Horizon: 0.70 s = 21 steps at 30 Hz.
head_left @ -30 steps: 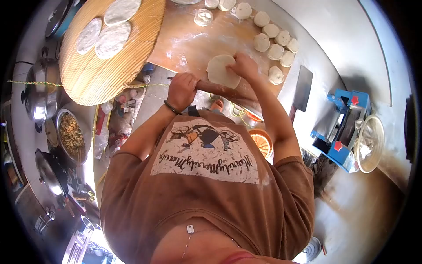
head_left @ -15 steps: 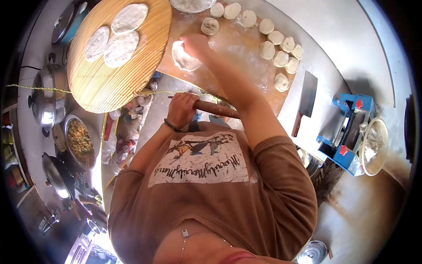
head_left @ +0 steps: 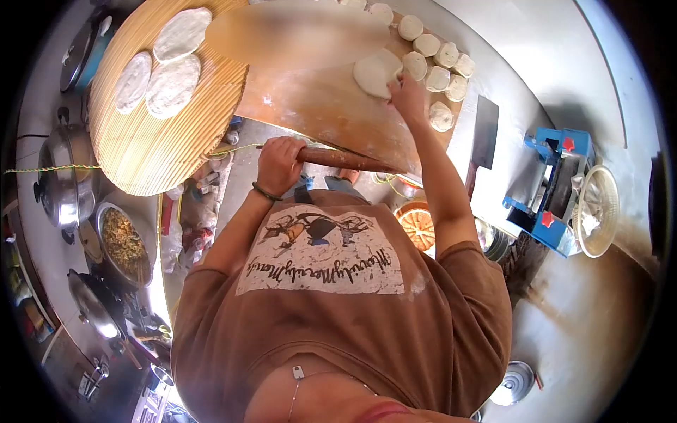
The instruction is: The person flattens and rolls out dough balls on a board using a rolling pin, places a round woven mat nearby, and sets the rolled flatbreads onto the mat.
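Left hand (head_left: pixel 281 166) closed round one end of a brown cylindrical wooden rolling pin (head_left: pixel 342 159); the pin lies crosswise in front of the torso, its free end by the near edge of a brown rectangular wooden board (head_left: pixel 310 113); cannot tell whether the pin touches that edge; a dark bracelet (head_left: pixel 266 191) sits on the left wrist. Right hand (head_left: pixel 410 100) pinches the near right rim of a flat, pale, rounded sheet of dough (head_left: pixel 375 73); the sheet is over the right part of the board, just beside a group of pale, thick, disc-shaped dough pieces (head_left: pixel 437 79); contact of its far part with the board cannot be made out; a blurred oval patch covers much of the board's far side, detail there unreadable. Left of the board: a round yellow tray of slatted strips (head_left: pixel 187 144), bearing three flat, pale oval dough sheets (head_left: pixel 173 86). Right of the board: a cleaver with a broad grey metal blade (head_left: pixel 484 130), lying on the pale grey tabletop (head_left: pixel 460 151); farther right, a blue-framed machine with red knobs (head_left: pixel 553 190), a cream perforated plastic basket (head_left: pixel 596 211) against it.
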Available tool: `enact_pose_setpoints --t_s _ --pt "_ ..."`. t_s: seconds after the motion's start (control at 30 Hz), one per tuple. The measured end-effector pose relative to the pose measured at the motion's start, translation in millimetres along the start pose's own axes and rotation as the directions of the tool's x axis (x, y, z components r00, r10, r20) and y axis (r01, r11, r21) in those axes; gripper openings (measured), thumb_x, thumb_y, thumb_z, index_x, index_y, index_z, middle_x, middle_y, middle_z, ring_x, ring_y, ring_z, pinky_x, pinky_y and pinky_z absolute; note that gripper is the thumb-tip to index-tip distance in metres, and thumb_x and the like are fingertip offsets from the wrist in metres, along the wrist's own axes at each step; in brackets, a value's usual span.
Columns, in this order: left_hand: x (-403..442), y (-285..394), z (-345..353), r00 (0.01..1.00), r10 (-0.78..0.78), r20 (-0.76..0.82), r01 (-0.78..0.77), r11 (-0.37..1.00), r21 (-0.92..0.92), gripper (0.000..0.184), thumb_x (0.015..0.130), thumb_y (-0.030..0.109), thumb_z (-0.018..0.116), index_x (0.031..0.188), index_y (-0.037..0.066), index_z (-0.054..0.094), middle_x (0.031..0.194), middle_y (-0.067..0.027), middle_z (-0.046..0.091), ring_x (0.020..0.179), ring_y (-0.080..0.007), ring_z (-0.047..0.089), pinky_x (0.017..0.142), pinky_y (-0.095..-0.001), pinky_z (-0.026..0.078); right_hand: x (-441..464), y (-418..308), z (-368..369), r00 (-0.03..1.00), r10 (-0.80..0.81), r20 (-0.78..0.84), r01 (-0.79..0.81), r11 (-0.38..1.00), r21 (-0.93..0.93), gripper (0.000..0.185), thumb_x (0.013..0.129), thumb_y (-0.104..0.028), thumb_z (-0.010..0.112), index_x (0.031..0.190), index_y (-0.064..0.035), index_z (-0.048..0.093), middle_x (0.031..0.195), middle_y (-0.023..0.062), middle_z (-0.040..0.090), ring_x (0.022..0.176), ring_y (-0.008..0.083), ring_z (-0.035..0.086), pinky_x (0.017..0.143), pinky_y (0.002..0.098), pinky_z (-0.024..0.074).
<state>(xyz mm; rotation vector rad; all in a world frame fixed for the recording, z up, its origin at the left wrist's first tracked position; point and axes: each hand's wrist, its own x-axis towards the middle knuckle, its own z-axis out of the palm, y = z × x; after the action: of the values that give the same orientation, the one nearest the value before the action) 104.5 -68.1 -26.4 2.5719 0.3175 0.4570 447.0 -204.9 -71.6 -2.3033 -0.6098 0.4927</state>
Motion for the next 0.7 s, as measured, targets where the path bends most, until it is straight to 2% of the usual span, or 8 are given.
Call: enact_pose_setpoints --t_s 0.07,0.13,0.2,0.3,0.4,0.5,0.6,0.7 --pt "8.4 -0.1 -4.7 0.999 0.035 -0.013 -0.035 0.999 0.019 0.037 0.073 0.008 0.069 0.109 0.007 0.064 0.098 -0.0101 0.068 0.101 -0.0288 0.064 0.093 -0.0426 0.045 -30.3 32.8 7.9 0.994 -0.093 0.063 0.096 0.994 -0.046 0.038 0.086 -0.028 0.067 0.108 0.0033 0.066 0.093 0.0249 0.071 0.088 0.0416 0.069 0.079 0.0473 0.0548" --pt "13.0 -1.1 -7.5 1.000 0.024 -0.010 -0.024 0.999 0.025 0.036 0.073 0.009 0.069 0.109 0.007 0.064 0.098 -0.0101 0.068 0.101 -0.0288 0.064 0.094 -0.0425 0.045 -47.2 40.0 4.2 0.997 -0.045 0.060 0.046 0.999 -0.018 0.038 0.087 -0.027 0.069 0.108 0.0047 0.065 0.091 0.0239 0.071 0.085 0.0375 0.071 0.071 0.0439 0.0553" --pt "15.0 -2.1 -7.4 1.000 0.023 -0.012 -0.022 0.999 0.036 0.037 0.072 0.010 0.070 0.109 0.007 0.064 0.098 -0.0103 0.067 0.101 -0.0290 0.064 0.094 -0.0425 0.045 -56.0 45.2 0.6 0.987 0.159 0.000 -0.158 0.983 0.091 0.037 0.089 -0.023 0.073 0.110 0.0056 0.064 0.089 0.0205 0.071 0.082 0.0288 0.073 0.057 0.0371 0.0555" --pt "23.6 -7.2 -2.1 0.998 0.055 -0.025 -0.053 0.997 0.060 0.038 0.071 0.011 0.071 0.108 0.007 0.065 0.098 -0.0105 0.067 0.100 -0.0297 0.064 0.094 -0.0426 0.045 -54.3 21.7 28.1 0.976 -0.147 -0.162 0.110 0.970 -0.217 0.038 0.088 -0.027 0.074 0.107 0.0037 0.066 0.089 0.0219 0.071 0.084 0.0326 0.072 0.068 0.0426 0.0565" --pt "35.0 -15.2 4.5 0.997 0.070 -0.030 -0.068 0.995 0.075 0.037 0.071 0.011 0.071 0.108 0.007 0.065 0.100 -0.0114 0.067 0.101 -0.0309 0.063 0.092 -0.0441 0.046 -46.0 -16.3 42.4 0.998 -0.007 -0.070 0.010 0.999 0.046 0.037 0.086 -0.030 0.075 0.105 0.0016 0.067 0.093 0.0210 0.072 0.087 0.0376 0.070 0.077 0.0458 0.0553" --pt "53.3 -17.9 8.9 0.998 0.029 -0.049 -0.023 0.992 0.123 0.036 0.073 0.012 0.071 0.108 0.006 0.065 0.101 -0.0120 0.067 0.103 -0.0306 0.063 0.092 -0.0453 0.046 -57.4 -37.3 -8.3 0.970 0.104 0.218 -0.015 0.927 -0.374 0.046 0.086 -0.039 0.072 0.107 0.0012 0.070 0.100 0.0182 0.073 0.095 0.0370 0.070 0.086 0.0483 0.0540" --pt "88.8 -20.4 24.9 0.998 -0.031 -0.050 0.038 0.989 0.143 0.041 0.078 0.021 0.073 0.116 0.008 0.063 0.119 -0.0136 0.062 0.113 -0.0326 0.059 0.096 -0.0464 0.044 -80.8 -31.2 -39.2 0.996 -0.078 -0.030 0.068 0.963 -0.261 0.049 0.088 -0.043 0.073 0.119 -0.0054 0.067 0.111 0.0148 0.072 0.103 0.0382 0.067 0.089 0.0474 0.0526" --pt "88.7 -6.4 38.2 0.996 -0.075 -0.049 0.085 0.958 0.273 0.059 0.084 0.039 0.071 0.133 0.010 0.057 0.143 -0.0157 0.049 0.132 -0.0345 0.047 0.104 -0.0482 0.039 -93.6 8.4 -26.9 0.755 -0.655 0.040 0.598 0.661 -0.453 0.067 0.090 -0.052 0.066 0.140 -0.0090 0.054 0.139 0.0154 0.059 0.129 0.0354 0.054 0.108 0.0518 0.0415"
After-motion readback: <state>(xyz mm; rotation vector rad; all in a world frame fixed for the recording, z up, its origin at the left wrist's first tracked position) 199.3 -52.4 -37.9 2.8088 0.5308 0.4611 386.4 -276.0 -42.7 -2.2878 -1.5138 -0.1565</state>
